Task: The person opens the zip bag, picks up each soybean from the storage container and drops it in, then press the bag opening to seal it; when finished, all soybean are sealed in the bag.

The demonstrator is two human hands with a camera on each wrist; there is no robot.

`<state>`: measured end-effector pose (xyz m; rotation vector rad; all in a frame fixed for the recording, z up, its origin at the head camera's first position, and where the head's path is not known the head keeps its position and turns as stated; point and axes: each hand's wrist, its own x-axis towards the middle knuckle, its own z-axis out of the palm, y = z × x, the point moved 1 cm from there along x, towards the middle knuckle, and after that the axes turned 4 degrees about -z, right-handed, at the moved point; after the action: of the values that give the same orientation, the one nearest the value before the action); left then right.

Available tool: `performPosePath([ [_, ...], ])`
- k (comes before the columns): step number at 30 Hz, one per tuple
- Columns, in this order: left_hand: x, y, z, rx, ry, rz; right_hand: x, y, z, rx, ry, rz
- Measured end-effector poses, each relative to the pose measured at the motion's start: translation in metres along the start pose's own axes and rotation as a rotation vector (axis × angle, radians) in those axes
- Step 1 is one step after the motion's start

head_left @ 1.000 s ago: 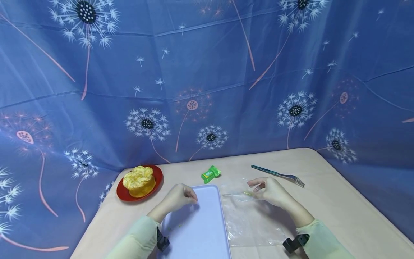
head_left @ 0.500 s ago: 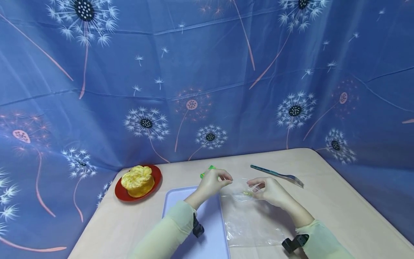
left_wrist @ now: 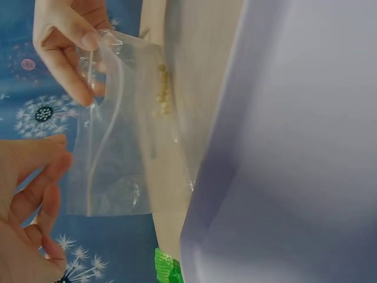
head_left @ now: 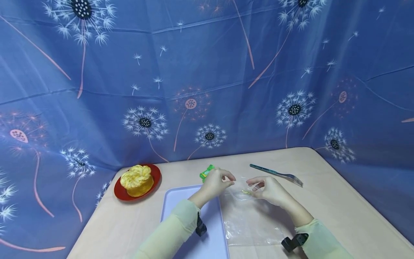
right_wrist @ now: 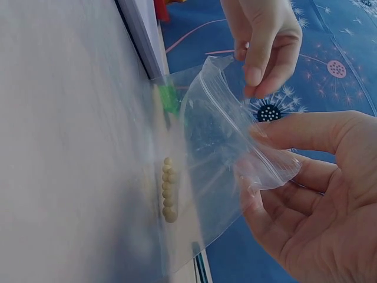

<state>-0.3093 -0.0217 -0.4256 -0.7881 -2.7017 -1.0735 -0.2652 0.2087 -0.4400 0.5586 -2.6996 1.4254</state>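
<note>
A clear zip bag (head_left: 245, 223) lies toward the near right of the table, its mouth lifted at the far end, and it holds a short cluster of small yellowish balls (right_wrist: 169, 191) gathered below the zip. In the left wrist view the two zip lines join toward the left and look parted toward the right. The right hand (head_left: 270, 190) pinches the bag's mouth at its right end, thumb on one side of the film and fingers on the other. The left hand (head_left: 213, 183) is at the left end of the same mouth, thumb and forefinger brought close together with the other fingers bent; whether it grips the film I cannot tell. Just left of the bag is a lavender tray (head_left: 215, 216) with a raised rim, its right edge running near to far alongside the bag, and the left arm crosses above it. At the far left a red plate (head_left: 156, 180) bears a yellow bun (head_left: 137, 181), with a strip of cloth-covered table (head_left: 142, 223) between plate and tray. A green wrapped packet (head_left: 205, 173) sits beyond the tray's far edge, partly hidden by the left hand. A fork (head_left: 276, 173) lies at the far right, tines to the right, and the cloth stretches from the right arm to the table's right edge. The far edge meets a blue curtain (head_left: 207, 72).
</note>
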Motion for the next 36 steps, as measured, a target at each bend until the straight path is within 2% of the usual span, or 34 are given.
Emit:
performPosePath([
  [4,-0.011,-0.005,-0.01,-0.115,-0.014,-0.035,0.0,0.0,0.001,-0.006,0.001,0.005],
  [9,-0.032,-0.014,-0.031,-0.176,-0.004,-0.072,-0.001,0.0,0.003,0.009,-0.009,0.017],
  [15,-0.064,-0.034,-0.062,-0.158,0.025,-0.127,-0.001,0.0,0.005,0.025,-0.017,0.008],
  [21,-0.101,-0.061,-0.085,-0.104,0.038,-0.16,-0.002,0.0,0.005,0.025,-0.022,0.011],
  [25,-0.123,-0.075,-0.094,-0.088,-0.009,-0.175,-0.002,0.001,0.004,0.011,-0.023,0.022],
  [28,-0.136,-0.084,-0.098,-0.067,-0.066,-0.158,0.0,0.0,0.004,0.003,-0.02,0.022],
  [36,-0.154,-0.101,-0.1,-0.106,-0.227,-0.187,0.003,-0.002,0.001,0.002,-0.026,0.005],
])
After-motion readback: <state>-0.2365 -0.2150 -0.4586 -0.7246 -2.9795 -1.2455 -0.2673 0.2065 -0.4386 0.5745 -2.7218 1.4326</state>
